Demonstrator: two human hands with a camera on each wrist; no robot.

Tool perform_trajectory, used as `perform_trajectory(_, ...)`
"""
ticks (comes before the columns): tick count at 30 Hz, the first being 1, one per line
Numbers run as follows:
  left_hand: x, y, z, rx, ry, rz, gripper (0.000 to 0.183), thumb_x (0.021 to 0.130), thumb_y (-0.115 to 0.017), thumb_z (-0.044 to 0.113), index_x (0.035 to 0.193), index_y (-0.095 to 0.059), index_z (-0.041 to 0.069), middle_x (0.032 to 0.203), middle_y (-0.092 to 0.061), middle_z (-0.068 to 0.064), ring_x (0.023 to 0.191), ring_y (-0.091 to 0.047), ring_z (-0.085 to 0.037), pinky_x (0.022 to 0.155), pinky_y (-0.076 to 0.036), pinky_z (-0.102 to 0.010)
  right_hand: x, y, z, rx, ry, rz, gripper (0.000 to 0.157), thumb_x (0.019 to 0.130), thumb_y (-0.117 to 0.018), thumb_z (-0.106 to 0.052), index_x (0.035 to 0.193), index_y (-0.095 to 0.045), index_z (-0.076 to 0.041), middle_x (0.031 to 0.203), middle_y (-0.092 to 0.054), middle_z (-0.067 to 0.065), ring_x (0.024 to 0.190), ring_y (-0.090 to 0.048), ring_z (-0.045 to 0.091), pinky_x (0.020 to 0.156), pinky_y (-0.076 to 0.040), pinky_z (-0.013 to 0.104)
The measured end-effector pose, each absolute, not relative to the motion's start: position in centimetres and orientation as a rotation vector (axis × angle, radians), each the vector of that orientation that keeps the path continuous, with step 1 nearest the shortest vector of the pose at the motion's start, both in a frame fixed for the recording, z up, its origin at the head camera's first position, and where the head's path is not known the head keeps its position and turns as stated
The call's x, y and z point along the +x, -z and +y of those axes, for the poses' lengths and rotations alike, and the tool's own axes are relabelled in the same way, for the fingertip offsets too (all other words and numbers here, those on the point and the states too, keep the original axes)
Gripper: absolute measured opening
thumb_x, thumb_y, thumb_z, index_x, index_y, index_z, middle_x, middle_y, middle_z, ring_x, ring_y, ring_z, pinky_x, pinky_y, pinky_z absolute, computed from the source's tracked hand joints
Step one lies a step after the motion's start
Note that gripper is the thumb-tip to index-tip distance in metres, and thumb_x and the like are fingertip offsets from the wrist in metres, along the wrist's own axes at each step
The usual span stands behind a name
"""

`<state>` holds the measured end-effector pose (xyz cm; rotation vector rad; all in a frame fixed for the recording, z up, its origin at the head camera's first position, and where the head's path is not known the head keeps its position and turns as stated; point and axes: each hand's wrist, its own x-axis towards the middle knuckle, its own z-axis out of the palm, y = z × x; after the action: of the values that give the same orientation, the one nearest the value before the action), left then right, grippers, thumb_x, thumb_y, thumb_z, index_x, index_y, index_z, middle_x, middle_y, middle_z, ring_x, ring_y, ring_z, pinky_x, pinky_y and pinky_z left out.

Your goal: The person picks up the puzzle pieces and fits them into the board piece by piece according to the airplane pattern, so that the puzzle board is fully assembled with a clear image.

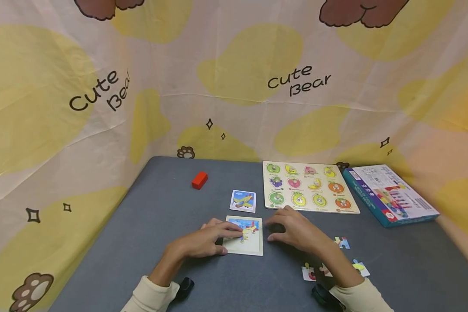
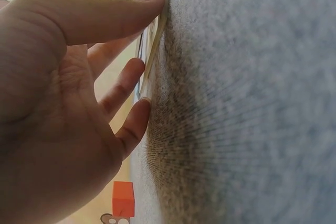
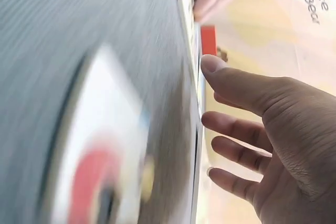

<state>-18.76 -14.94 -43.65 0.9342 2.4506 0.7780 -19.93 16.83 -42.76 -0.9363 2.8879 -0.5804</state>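
My left hand [image 1: 206, 238] rests on a small square puzzle board [image 1: 253, 249], its fingers over the pieces and its thumb at the near left edge. Several joined pieces [image 1: 252, 225] with sky and part of a plane fill the board's upper part; the lower part is bare. In the left wrist view the thumb [image 2: 105, 19] meets the board's edge. Just right of the board, my right hand [image 1: 294, 229] hovers with fingers loosely bent and nothing in them. Above the board lies a picture card [image 1: 243, 201] with a yellow plane.
Loose puzzle pieces lie near the right forearm, among them a red-marked piece [image 1: 309, 273], a yellow-marked piece [image 1: 361, 268] and a blue-edged piece [image 1: 343, 243]. Farther back are a fruit board [image 1: 304, 190], a flat box [image 1: 391, 195] and a red block [image 1: 199, 180].
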Motion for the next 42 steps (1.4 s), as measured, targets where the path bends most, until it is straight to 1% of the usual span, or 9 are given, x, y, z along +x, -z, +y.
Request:
perform_trajectory(8, -18.8, 43.8, -14.9, 0.946, -0.794, 2.447, 0.057, 0.098, -0.072, 0.012, 0.152, -0.060, 0.022, 0.161, -0.049, 0.010, 0.140, -0.038, -0.023, 0.109, -0.032, -0.053, -18.9, 43.0, 22.5, -0.815, 0.621, 2.918, 0.038, 0.090, -0.085, -0.039, 0.122, -0.078, -0.020, 0.118, -0.070, -0.006, 0.111, -0.059, 0.020, 0.099, -0.051, 0.051)
perform_trajectory(12, -18.8, 43.8, -15.0, 0.941, -0.795, 2.440, 0.056, 0.098, -0.072, 0.013, 0.153, -0.060, 0.022, 0.161, -0.049, 0.011, 0.141, -0.038, -0.023, 0.110, -0.031, -0.053, -18.2, 42.9, 25.2, -0.691, 0.693, 2.912, 0.038, 0.090, -0.084, -0.041, 0.123, -0.078, -0.022, 0.117, -0.068, -0.009, 0.115, -0.059, 0.021, 0.101, -0.050, 0.054)
perform_trajectory(19, -18.7, 43.6, -15.0, 0.931, -0.814, 2.434, 0.056, 0.098, -0.072, 0.012, 0.152, -0.060, 0.020, 0.160, -0.050, 0.009, 0.140, -0.038, -0.024, 0.110, -0.031, -0.053, -16.8, 42.5, 29.5, -0.527, 0.744, 2.945, 0.047, 0.087, -0.086, -0.043, 0.125, -0.077, -0.017, 0.126, -0.070, 0.005, 0.119, -0.059, 0.034, 0.100, -0.047, 0.064)
perform_trajectory(22, -18.7, 43.6, -15.0, 0.925, -0.811, 2.435, 0.056, 0.098, -0.072, 0.012, 0.152, -0.060, 0.021, 0.160, -0.049, 0.010, 0.141, -0.037, -0.024, 0.110, -0.031, -0.054, -16.3, 42.5, 31.1, -0.439, 0.749, 2.942, 0.050, 0.087, -0.086, -0.045, 0.127, -0.076, -0.017, 0.130, -0.069, 0.008, 0.120, -0.058, 0.035, 0.098, -0.047, 0.064)
perform_trajectory(25, -18.7, 43.6, -15.0, 0.923, -0.812, 2.436, 0.056, 0.098, -0.072, 0.012, 0.152, -0.060, 0.021, 0.160, -0.050, 0.010, 0.141, -0.037, -0.024, 0.110, -0.032, -0.054, -16.1, 42.6, 32.5, -0.399, 0.726, 2.959, 0.052, 0.087, -0.086, -0.047, 0.128, -0.076, -0.016, 0.129, -0.070, 0.009, 0.118, -0.057, 0.033, 0.095, -0.048, 0.062)
perform_trajectory(27, -18.7, 43.6, -15.0, 0.920, -0.814, 2.436, 0.056, 0.098, -0.071, 0.012, 0.152, -0.060, 0.021, 0.160, -0.050, 0.010, 0.141, -0.037, -0.024, 0.111, -0.032, -0.055, -16.0, 42.6, 33.2, -0.389, 0.710, 2.977, 0.052, 0.086, -0.087, -0.047, 0.126, -0.077, -0.016, 0.126, -0.071, 0.007, 0.114, -0.057, 0.030, 0.093, -0.049, 0.057)
perform_trajectory(30, -18.7, 43.7, -14.9, 0.921, -0.818, 2.436, 0.055, 0.098, -0.070, 0.011, 0.152, -0.061, 0.020, 0.160, -0.050, 0.009, 0.141, -0.038, -0.024, 0.110, -0.031, -0.054, -15.8, 42.6, 34.0, -0.405, 0.685, 2.996, 0.049, 0.085, -0.088, -0.044, 0.123, -0.078, -0.015, 0.120, -0.073, 0.003, 0.110, -0.058, 0.026, 0.090, -0.049, 0.051)
perform_trajectory(35, -18.7, 43.7, -14.8, 0.931, -0.824, 2.438, 0.054, 0.098, -0.070, 0.010, 0.151, -0.061, 0.019, 0.159, -0.051, 0.009, 0.140, -0.038, -0.024, 0.110, -0.031, -0.054, -15.7, 42.8, 34.8, -0.423, 0.666, 3.003, 0.041, 0.084, -0.089, -0.041, 0.116, -0.081, -0.017, 0.113, -0.075, -0.002, 0.107, -0.059, 0.023, 0.089, -0.048, 0.047)
perform_trajectory(42, -18.8, 43.8, -14.9, 0.922, -0.818, 2.434, 0.055, 0.098, -0.070, 0.011, 0.152, -0.061, 0.021, 0.160, -0.050, 0.008, 0.140, -0.038, -0.025, 0.110, -0.031, -0.055, -15.7, 43.2, 35.3, -0.466, 0.662, 3.017, 0.031, 0.084, -0.089, -0.039, 0.110, -0.083, -0.022, 0.104, -0.073, -0.013, 0.099, -0.056, 0.006, 0.086, -0.048, 0.036)
